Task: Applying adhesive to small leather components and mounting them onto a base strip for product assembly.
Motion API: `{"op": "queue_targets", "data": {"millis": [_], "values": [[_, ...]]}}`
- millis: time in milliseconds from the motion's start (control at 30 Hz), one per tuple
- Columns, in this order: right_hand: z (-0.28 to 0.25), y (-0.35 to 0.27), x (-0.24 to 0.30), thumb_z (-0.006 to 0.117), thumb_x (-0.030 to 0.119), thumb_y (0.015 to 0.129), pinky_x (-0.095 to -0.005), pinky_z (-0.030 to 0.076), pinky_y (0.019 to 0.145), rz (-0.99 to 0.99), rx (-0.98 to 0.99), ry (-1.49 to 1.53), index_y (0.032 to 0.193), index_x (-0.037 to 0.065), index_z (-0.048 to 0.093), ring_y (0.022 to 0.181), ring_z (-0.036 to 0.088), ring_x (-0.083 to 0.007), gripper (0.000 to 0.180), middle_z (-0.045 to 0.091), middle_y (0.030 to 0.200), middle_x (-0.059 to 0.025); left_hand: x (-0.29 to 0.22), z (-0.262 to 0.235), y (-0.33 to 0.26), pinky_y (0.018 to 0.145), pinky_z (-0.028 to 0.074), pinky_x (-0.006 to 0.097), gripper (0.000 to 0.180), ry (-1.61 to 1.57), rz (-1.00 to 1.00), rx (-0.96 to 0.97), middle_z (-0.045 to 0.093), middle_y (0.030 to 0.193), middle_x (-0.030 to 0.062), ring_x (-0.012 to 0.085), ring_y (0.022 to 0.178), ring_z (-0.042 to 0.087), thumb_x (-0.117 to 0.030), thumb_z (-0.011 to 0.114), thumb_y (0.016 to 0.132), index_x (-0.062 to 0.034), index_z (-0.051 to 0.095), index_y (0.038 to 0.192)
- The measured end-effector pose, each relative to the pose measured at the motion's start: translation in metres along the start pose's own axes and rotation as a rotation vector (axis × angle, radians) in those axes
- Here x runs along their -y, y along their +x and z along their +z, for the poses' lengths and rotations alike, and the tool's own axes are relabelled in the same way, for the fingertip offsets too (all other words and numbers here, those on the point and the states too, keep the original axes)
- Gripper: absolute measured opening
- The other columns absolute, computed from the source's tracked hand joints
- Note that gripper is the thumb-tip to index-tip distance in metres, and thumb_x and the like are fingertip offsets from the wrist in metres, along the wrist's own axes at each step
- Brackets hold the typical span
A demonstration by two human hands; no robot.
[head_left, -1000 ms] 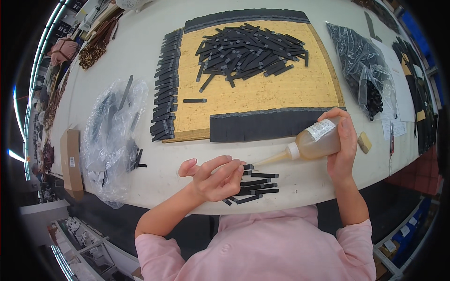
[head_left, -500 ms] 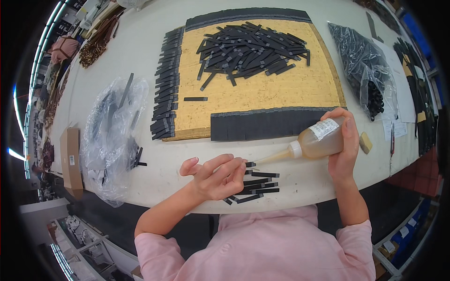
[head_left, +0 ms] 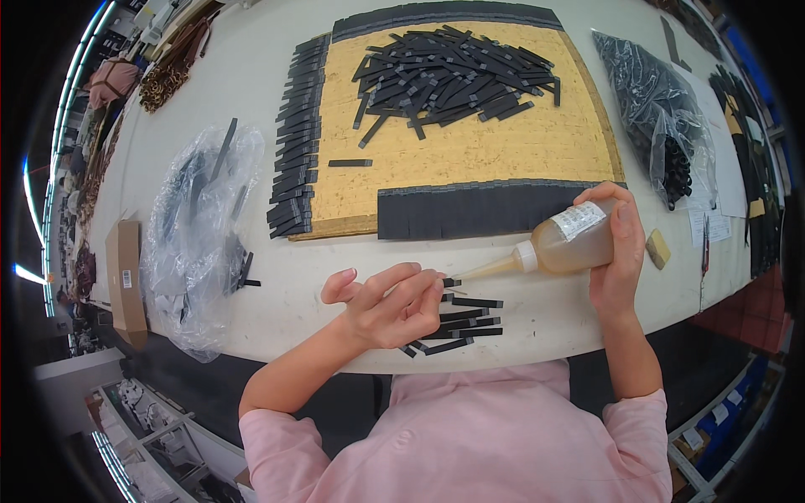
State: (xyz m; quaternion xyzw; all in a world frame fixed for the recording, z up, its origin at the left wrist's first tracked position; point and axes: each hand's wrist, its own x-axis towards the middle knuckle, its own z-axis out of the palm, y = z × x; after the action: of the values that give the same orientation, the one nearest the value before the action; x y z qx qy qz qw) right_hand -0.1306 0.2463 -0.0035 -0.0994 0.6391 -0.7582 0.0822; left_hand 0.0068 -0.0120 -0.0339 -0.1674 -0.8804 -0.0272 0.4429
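Pinched between the fingertips of my left hand is a short black strip with a greyish end, mostly hidden by the fingers. My right hand wraps round a squeeze bottle of amber liquid, tilted nearly on its side. Its long thin nozzle points left, with the tip at the strip's exposed end; whether they touch I cannot tell. Several similar loose strips lie on the table beside my left hand. Beyond, a yellow board carries a heap of black strips.
Strips line the board's left edge and near edge. At left lie a crumpled clear plastic bag and a narrow cardboard box. A bag of black parts, a yellowish block and a slim red tool are at right.
The whole view has shifted slightly, so the table appears a little higher. Both hands keep their grips, and the nozzle tip stays close to the strip's end.
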Motion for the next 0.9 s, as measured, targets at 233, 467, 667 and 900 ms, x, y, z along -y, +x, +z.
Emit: {"op": "queue_targets", "data": {"millis": [233, 467, 667, 900], "values": [[-0.0009, 0.0002, 0.0019, 0.044, 0.032, 0.107, -0.0247, 0.044, 0.090, 0.001, 0.020, 0.021, 0.112, 0.004, 0.058, 0.098, 0.057, -0.0102, 0.031, 0.063, 0.106, -0.0075, 0.0015, -0.0028, 0.0000, 0.104, 0.018, 0.046, 0.029, -0.011, 0.008, 0.032, 0.070, 0.086, -0.0152, 0.0072, 0.086, 0.060, -0.009, 0.074, 0.075, -0.0279, 0.051, 0.071], [-0.0008, 0.0012, -0.0004, 0.045, 0.032, 0.107, -0.0252, 0.044, 0.091, -0.001, 0.010, 0.001, 0.112, 0.004, 0.059, 0.099, 0.057, -0.0105, 0.032, 0.064, 0.107, -0.0081, 0.0017, -0.0029, -0.0006, 0.106, 0.018, 0.046, 0.029, -0.008, 0.014, 0.050, 0.068, 0.087, -0.0156, 0.0067, 0.088, 0.060, -0.012, 0.078, 0.076, -0.0299, 0.055, 0.074], [-0.0020, 0.0020, -0.0013, 0.045, 0.031, 0.107, -0.0249, 0.044, 0.090, 0.004, 0.022, -0.002, 0.112, 0.004, 0.059, 0.098, 0.056, -0.0100, 0.030, 0.064, 0.105, -0.0077, 0.0006, -0.0015, -0.0006, 0.105, 0.018, 0.047, 0.029, -0.007, 0.000, 0.050, 0.068, 0.087, -0.0156, 0.0073, 0.085, 0.061, -0.011, 0.078, 0.075, -0.0290, 0.055, 0.073], [-0.0010, -0.0002, 0.0008, 0.045, 0.031, 0.107, -0.0253, 0.045, 0.090, 0.015, 0.019, 0.011, 0.112, 0.004, 0.060, 0.097, 0.057, -0.0101, 0.030, 0.064, 0.105, -0.0074, 0.0002, -0.0019, -0.0025, 0.104, 0.019, 0.048, 0.028, -0.013, 0.003, 0.052, 0.067, 0.087, -0.0155, 0.0078, 0.086, 0.061, -0.011, 0.079, 0.074, -0.0286, 0.057, 0.075]]}}
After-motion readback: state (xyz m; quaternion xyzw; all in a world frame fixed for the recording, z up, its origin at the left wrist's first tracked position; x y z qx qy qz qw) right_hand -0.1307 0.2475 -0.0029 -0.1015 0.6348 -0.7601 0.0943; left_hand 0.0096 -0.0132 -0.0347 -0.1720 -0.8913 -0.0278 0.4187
